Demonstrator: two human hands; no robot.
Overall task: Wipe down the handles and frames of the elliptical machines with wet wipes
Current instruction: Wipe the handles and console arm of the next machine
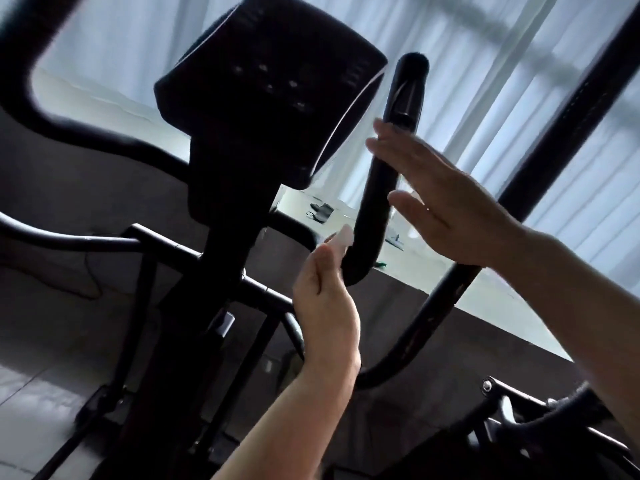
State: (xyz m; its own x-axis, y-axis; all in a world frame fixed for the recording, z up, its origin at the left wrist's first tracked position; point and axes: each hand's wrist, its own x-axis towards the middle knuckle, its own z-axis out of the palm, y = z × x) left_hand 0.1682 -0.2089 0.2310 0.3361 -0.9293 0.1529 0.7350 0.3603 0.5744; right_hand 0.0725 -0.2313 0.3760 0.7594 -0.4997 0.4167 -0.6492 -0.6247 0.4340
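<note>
1. Far left: curved left handlebar, blurred and cut off at the top edge; impossible to judge wiped or not.
2. Centre-left: console, a dark silhouette against bright curtains; buttons barely readable. Risk of damp reaching the panel if the wipe strays that way.
3. Centre: left hand, grip clenched in a pinch on the wet wipe, just beside the lower bend of the upright handle (contact itself too dim to confirm). Only a small pale corner of the wipe visible, so hard to tell how much cloth is left; risk of slipping out of so slight a pinch, or of smearing rather than cleaning.
4. Right of centre: right hand, grip released, fingers straight, alongside the handle, apparently touching near its top. Risk of the swinging handle shifting under pressure with no firm hold.
5. Far right: second machine's frame, cropped and blurred; black post, ends out of view.
</note>
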